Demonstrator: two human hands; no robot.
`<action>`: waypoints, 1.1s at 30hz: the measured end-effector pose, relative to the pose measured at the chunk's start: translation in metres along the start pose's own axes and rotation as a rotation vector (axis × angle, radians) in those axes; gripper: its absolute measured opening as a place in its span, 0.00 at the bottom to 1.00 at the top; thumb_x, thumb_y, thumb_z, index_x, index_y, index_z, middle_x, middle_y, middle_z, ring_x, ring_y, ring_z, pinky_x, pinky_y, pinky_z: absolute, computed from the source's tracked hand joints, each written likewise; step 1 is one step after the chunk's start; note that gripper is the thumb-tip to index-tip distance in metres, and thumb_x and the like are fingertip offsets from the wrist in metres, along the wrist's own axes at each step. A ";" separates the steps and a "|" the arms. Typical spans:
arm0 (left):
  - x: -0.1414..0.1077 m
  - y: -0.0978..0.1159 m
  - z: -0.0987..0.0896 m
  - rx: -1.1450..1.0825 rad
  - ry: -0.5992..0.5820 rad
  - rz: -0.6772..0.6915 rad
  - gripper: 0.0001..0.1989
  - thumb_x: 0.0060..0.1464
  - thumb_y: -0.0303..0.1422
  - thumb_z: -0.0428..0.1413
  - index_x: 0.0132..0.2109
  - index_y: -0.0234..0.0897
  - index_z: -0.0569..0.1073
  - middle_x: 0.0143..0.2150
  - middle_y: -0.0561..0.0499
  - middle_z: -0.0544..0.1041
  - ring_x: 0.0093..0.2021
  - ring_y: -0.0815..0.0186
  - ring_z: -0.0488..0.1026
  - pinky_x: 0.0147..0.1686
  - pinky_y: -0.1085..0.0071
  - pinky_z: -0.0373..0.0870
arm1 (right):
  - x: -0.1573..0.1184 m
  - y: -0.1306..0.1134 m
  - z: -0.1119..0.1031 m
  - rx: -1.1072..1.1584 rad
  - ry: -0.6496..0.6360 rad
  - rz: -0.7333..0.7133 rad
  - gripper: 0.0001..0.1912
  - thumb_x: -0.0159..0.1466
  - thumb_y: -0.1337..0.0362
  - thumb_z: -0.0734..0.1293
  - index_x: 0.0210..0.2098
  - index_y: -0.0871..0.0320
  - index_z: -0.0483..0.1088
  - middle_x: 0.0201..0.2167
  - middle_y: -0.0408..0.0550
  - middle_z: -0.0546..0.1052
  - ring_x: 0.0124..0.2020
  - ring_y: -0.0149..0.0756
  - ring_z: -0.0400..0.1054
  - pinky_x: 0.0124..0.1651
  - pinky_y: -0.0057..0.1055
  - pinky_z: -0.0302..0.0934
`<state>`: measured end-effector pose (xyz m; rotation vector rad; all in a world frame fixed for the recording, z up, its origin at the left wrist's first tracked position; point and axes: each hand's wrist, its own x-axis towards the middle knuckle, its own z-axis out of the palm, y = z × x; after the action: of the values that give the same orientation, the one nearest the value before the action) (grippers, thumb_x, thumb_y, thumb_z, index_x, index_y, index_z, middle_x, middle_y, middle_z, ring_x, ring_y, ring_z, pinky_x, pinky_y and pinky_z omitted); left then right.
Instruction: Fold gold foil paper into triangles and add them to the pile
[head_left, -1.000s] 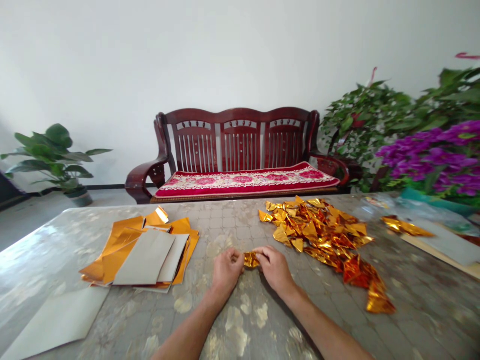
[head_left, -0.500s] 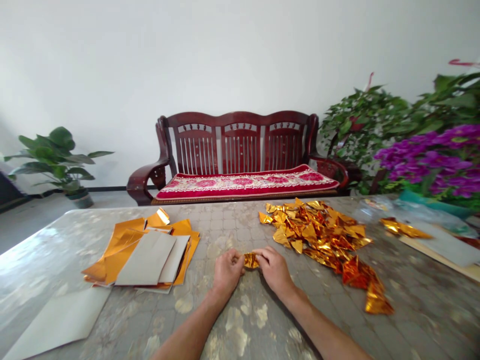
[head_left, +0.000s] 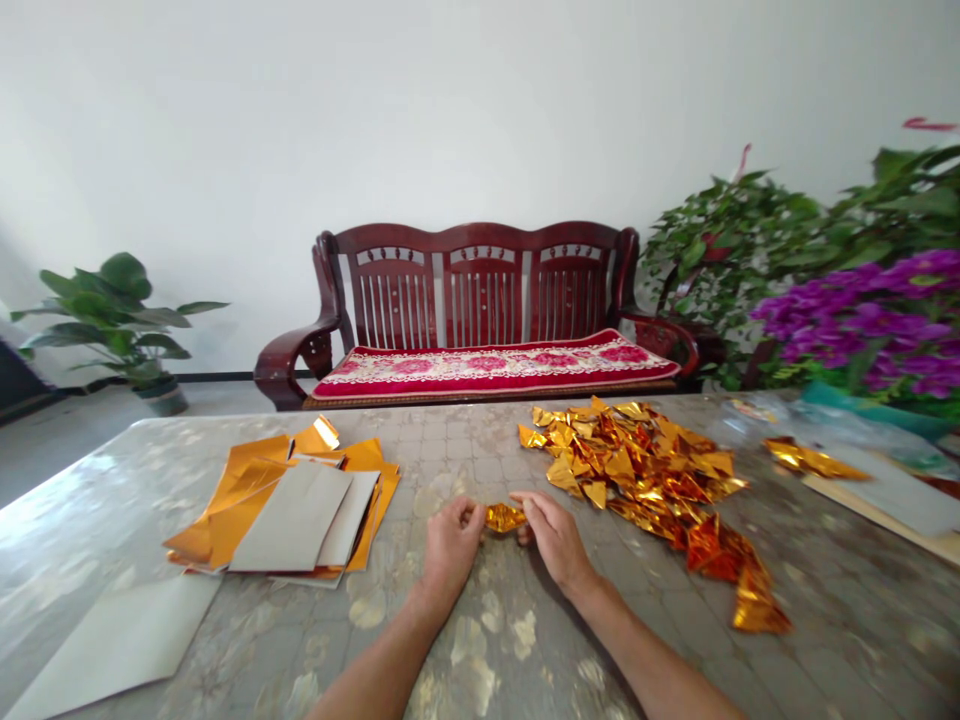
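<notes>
Between my hands, low over the patterned table (head_left: 420,650), is a small folded piece of shiny gold foil paper (head_left: 504,517). My left hand (head_left: 452,540) pinches its left end between thumb and fingers. At its right end my right hand (head_left: 551,537) has the thumb and fingers closed on the tip, with the index finger stretched along the top. A pile of folded gold foil pieces (head_left: 637,460) lies beyond my right hand. To the left is a stack of gold and grey paper sheets (head_left: 296,515).
A single grey sheet (head_left: 124,635) lies at the near left. Gold pieces (head_left: 814,460) and a pale board (head_left: 892,490) are at the right, near purple flowers (head_left: 862,320). Behind the table stands a wooden bench (head_left: 480,290); a potted plant (head_left: 127,320) is at the left.
My hands have moved slightly apart, and more of the foil piece shows between them. My right index finger has straightened above its right end.
</notes>
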<state>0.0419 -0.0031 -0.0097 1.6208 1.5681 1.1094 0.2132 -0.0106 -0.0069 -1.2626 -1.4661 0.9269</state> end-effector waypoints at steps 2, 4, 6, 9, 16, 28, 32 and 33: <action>0.002 -0.002 0.000 -0.026 -0.012 -0.020 0.17 0.58 0.42 0.48 0.27 0.38 0.70 0.21 0.54 0.73 0.23 0.66 0.74 0.26 0.74 0.64 | 0.001 0.000 -0.001 -0.011 -0.002 0.003 0.24 0.67 0.48 0.56 0.45 0.58 0.74 0.42 0.53 0.76 0.26 0.35 0.71 0.27 0.32 0.69; 0.003 -0.003 0.000 -0.063 -0.027 -0.033 0.19 0.60 0.44 0.45 0.27 0.39 0.69 0.21 0.53 0.74 0.23 0.65 0.74 0.26 0.73 0.65 | 0.002 -0.001 -0.002 -0.055 -0.004 -0.005 0.25 0.67 0.48 0.56 0.43 0.58 0.75 0.39 0.52 0.76 0.26 0.35 0.70 0.26 0.30 0.68; 0.004 -0.004 0.000 -0.102 -0.042 -0.040 0.21 0.61 0.46 0.43 0.27 0.39 0.68 0.22 0.51 0.75 0.22 0.64 0.73 0.26 0.72 0.67 | 0.002 -0.001 -0.003 -0.091 -0.005 -0.012 0.25 0.68 0.48 0.55 0.42 0.58 0.76 0.37 0.50 0.75 0.26 0.35 0.70 0.25 0.30 0.67; 0.004 -0.004 0.000 -0.137 -0.053 -0.051 0.22 0.61 0.48 0.43 0.28 0.39 0.69 0.22 0.50 0.75 0.22 0.64 0.73 0.25 0.71 0.68 | 0.003 0.001 -0.004 -0.107 -0.010 -0.013 0.25 0.68 0.48 0.54 0.42 0.57 0.76 0.36 0.49 0.75 0.26 0.35 0.70 0.26 0.30 0.66; 0.001 -0.004 -0.001 -0.157 -0.065 -0.059 0.19 0.59 0.46 0.45 0.29 0.39 0.70 0.24 0.52 0.75 0.24 0.65 0.73 0.26 0.72 0.68 | 0.006 0.004 -0.009 -0.212 0.026 -0.053 0.20 0.65 0.53 0.58 0.41 0.58 0.77 0.37 0.51 0.79 0.32 0.39 0.73 0.36 0.33 0.67; -0.001 -0.016 0.002 -0.194 -0.099 -0.047 0.20 0.59 0.48 0.46 0.37 0.37 0.75 0.26 0.53 0.76 0.26 0.65 0.74 0.30 0.72 0.69 | 0.011 0.008 -0.008 -0.266 0.188 -0.184 0.16 0.55 0.66 0.61 0.37 0.59 0.78 0.32 0.49 0.79 0.31 0.37 0.73 0.37 0.32 0.67; 0.000 -0.019 0.003 -0.244 -0.107 -0.058 0.22 0.57 0.49 0.47 0.37 0.36 0.75 0.28 0.51 0.77 0.26 0.66 0.73 0.29 0.72 0.69 | 0.022 0.007 -0.027 -0.242 0.330 -0.227 0.15 0.57 0.63 0.62 0.39 0.58 0.78 0.34 0.50 0.79 0.35 0.39 0.73 0.40 0.33 0.69; 0.000 -0.019 0.004 -0.244 -0.112 -0.054 0.21 0.57 0.49 0.48 0.37 0.36 0.75 0.27 0.51 0.77 0.26 0.66 0.73 0.29 0.72 0.69 | 0.026 0.008 -0.036 -0.230 0.374 -0.220 0.15 0.58 0.62 0.63 0.40 0.57 0.78 0.36 0.50 0.79 0.36 0.39 0.74 0.40 0.34 0.69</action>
<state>0.0361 -0.0001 -0.0281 1.4435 1.3405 1.1140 0.2494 0.0149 -0.0008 -1.3233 -1.4001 0.3594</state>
